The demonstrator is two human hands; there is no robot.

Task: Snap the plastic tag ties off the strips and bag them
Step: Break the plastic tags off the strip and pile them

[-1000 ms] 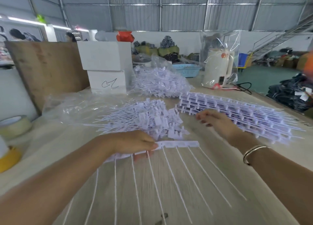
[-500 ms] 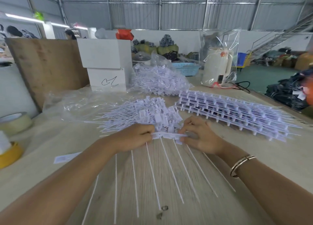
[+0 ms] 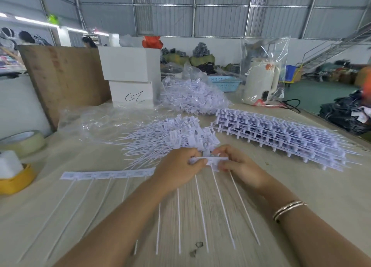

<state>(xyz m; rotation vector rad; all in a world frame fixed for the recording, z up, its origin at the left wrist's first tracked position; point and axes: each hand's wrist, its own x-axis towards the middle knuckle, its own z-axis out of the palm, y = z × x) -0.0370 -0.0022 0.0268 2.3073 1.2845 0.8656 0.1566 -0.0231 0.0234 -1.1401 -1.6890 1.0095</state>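
Both hands pinch the strip (image 3: 208, 160) w/ a narrow grip: left hand (image 3: 180, 171) has thumb & fingers closed on the header just left of the break point, right hand (image 3: 240, 166) holds the end tags right beside it, knuckles nearly touching. The rest of the strip runs out left of my grip, flat on the counter (image 3: 301, 186), tails pointing back toward me. To do this well, I reckon: keep both pinches tight to the joint, bend sharp so one tag snaps clean w/o twisting its tail. Loose ties pile (image 3: 166, 140) sits just beyond my grip, so drop there. Stack of full strips (image 3: 281, 134) is off to the right, filled bag (image 3: 192, 97) farther back.
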